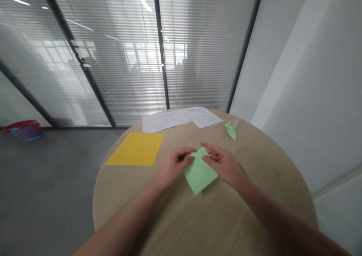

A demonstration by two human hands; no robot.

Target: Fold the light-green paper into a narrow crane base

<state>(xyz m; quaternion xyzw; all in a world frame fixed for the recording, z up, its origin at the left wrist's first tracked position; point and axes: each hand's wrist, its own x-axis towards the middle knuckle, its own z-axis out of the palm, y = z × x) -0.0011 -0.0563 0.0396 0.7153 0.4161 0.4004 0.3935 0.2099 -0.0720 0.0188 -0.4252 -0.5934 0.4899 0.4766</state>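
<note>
Both hands hold a light green sheet of folded paper [200,173] just above the round table. My left hand [175,162] pinches its left upper edge, thumb on top and fingers behind. On the opposite side, my right hand [222,163] grips the right upper edge in the same way. The paper is squarish and turned with one corner toward me. Its underside and the fingertips behind it are hidden. Beyond my right hand lies a green origami figure [232,130] with pointed parts, apart from both hands.
A yellow stack of square paper [135,149] lies on the left of the wooden table [175,225]. Printed white sheets [166,121] rest along the far edge. A red and blue basket [25,130] stands on the floor at left. Glass panels with blinds rise behind, and a white wall at right.
</note>
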